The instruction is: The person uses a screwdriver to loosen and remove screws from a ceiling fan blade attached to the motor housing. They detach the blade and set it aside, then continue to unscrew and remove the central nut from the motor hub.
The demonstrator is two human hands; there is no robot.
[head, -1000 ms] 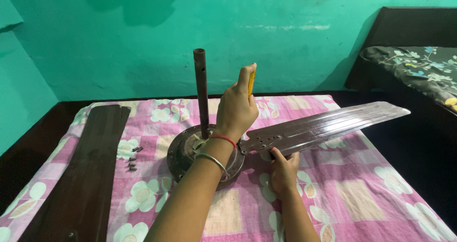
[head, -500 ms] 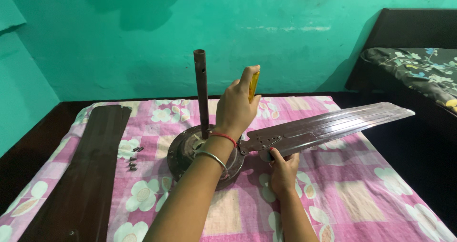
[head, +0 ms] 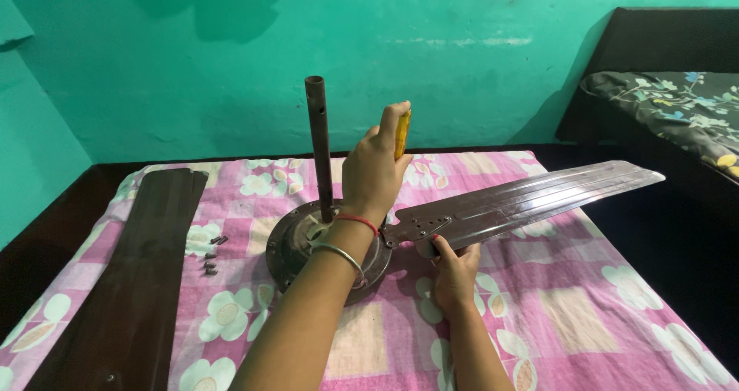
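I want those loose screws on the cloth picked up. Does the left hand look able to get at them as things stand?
Probably not right away: the left hand is closed around a yellow-handled tool. The screws lie uncovered on the cloth left of the fan motor.

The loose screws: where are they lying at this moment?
In the head view, the loose screws lie on the floral cloth, left of the fan motor and just right of the detached dark blade.

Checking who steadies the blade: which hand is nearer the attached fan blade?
Right. The right hand touches the fan blade from below, near its root. The left hand is above the motor hub, gripping a yellow-handled screwdriver.
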